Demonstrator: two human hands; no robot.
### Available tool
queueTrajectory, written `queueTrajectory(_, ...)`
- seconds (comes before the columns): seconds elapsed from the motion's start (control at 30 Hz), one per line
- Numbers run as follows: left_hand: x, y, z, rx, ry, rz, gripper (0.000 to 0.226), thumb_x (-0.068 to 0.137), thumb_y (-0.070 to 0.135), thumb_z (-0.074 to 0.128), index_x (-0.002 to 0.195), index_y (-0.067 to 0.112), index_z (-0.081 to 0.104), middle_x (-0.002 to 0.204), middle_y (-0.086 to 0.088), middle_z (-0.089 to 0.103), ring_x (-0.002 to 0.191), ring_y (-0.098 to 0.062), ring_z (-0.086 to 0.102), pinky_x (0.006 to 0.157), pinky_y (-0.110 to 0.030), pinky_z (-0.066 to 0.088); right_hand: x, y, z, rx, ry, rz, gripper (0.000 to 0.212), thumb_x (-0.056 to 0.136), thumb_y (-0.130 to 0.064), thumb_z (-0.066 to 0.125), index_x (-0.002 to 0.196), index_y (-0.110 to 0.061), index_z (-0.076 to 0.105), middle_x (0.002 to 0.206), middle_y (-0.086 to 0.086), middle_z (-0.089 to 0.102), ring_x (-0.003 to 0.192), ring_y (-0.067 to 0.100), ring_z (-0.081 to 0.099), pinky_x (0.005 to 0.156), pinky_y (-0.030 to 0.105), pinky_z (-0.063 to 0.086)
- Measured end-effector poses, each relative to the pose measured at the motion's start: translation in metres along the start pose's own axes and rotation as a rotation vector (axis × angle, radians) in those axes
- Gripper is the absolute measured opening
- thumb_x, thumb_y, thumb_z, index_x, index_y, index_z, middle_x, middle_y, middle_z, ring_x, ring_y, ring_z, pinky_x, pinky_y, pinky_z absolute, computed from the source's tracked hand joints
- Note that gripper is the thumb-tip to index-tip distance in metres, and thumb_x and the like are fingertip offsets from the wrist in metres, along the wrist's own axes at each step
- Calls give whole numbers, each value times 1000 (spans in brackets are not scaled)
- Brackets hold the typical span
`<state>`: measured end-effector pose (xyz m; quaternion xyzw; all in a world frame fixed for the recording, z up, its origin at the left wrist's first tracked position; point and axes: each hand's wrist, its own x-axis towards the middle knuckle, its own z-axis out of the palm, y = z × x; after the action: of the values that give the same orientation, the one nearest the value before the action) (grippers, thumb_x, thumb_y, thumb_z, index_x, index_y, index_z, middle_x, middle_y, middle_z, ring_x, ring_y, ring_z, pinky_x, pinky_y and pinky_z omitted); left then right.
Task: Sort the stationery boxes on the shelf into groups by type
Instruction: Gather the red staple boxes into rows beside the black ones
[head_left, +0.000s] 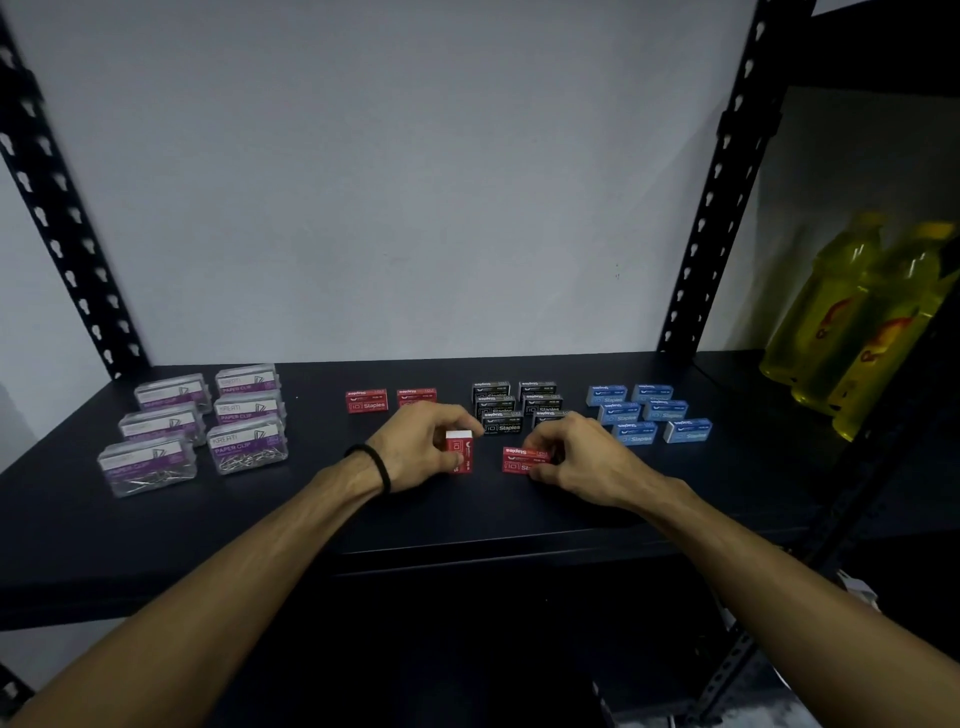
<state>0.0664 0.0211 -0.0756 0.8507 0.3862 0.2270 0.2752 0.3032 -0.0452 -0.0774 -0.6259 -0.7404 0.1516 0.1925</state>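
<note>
Centre of frame, on the dark shelf (156, 530): left hand (423, 449) pinches a red staple box (459, 451) stood on end; right hand (576, 457) curls its fingers round a second red box (519, 459) lying flat. Small, stiff cardboard, probably dense yet light enough. Best pinched across the short sides.

Dim, soft light from above; dark shelf (156, 519) swallows detail, wide-angle bowing bends the blurred uprights (722, 182).

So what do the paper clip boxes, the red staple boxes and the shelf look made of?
Paper clip boxes: clear, glossy plastic, probably; metal clips show through the walls. Red staple boxes: printed matte cardboard by the look, with a white end. Shelf: dark, matte board; material unclear.
</note>
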Motion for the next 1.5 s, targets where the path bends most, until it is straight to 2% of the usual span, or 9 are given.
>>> queueTrajectory(0.23, 1, -4, 4, -96, 95, -6, 33, 73, 2, 78, 82, 27, 59, 88, 3, 67, 74, -16, 68, 71, -33, 58, 4, -1, 1, -28, 20, -12, 21, 83, -27, 77, 103, -26, 71, 88, -13, 68, 77, 3, 61, 61, 10, 38)
queueTrajectory(0.3, 0, -7, 5, -114, 96, 0, 32, 73, 3, 78, 83, 27, 59, 87, 3, 67, 76, -18, 68, 71, -33, 58, 3, -1, 1, -31, 27, -17, 22, 83, -27, 77, 104, -26, 71, 89, -13, 67, 79, 2, 60, 61, 9, 37)
queueTrajectory(0.43, -1, -14, 6, -11, 68, -6, 36, 73, 12, 81, 93, 36, 63, 90, 9, 66, 86, -4, 63, 79, -25, 52, 3, -2, 1, -29, 23, -14, 24, 83, -27, 77, 106, -25, 71, 90, -14, 65, 79, 2, 59, 62, 10, 36)
queueTrajectory(0.57, -3, -16, 7, 30, 47, -21, 32, 74, 19, 81, 100, 32, 67, 98, 12, 66, 93, -1, 60, 84, -23, 51, 3, -4, 2, -15, 16, -7, 25, 83, -30, 76, 107, -25, 71, 93, -13, 68, 80, 1, 60, 64, 11, 38)
queueTrajectory(0.77, -6, -13, 2, 97, 20, -38, 28, 80, 23, 77, 107, 25, 70, 99, 14, 67, 92, -1, 61, 80, -15, 47, 6, -7, 2, -14, 4, -16, 20, 85, -31, 74, 104, -27, 72, 91, -14, 69, 79, -1, 62, 67, 13, 43)
queueTrajectory(0.9, -12, -26, -30, 120, 39, -93, 24, 79, 22, 77, 101, 25, 70, 95, 12, 68, 89, -1, 62, 80, -18, 50, 29, -31, 6, 9, -21, -54, 18, 86, -30, 73, 105, -27, 71, 93, -12, 70, 84, 2, 64, 78, 23, 52)
queueTrajectory(1.1, -18, -57, -83, 250, 84, -205, 24, 79, 23, 77, 102, 27, 69, 95, 12, 64, 88, -3, 59, 75, -19, 47, 78, -75, 24, 37, 9, -124, 11, 87, -24, 70, 98, -24, 70, 86, -11, 68, 77, 3, 62, 67, 22, 48)
queueTrajectory(1.33, -8, -56, -83, 290, 97, -222, 14, 79, 22, 76, 91, 27, 70, 87, 10, 67, 84, -6, 63, 75, -22, 47, 90, -92, 34, 13, 73, -107, 14, 90, -20, 66, 104, -19, 67, 95, -2, 71, 86, 15, 64, 79, 31, 52)
queueTrajectory(1.5, -1, -54, -70, 344, 125, -239, 18, 81, 17, 75, 98, 20, 71, 96, 4, 68, 89, -13, 63, 79, -23, 47, 96, -95, 37, -40, 70, -66, 13, 90, -12, 61, 101, -15, 66, 97, 1, 70, 88, 19, 64, 74, 26, 45)
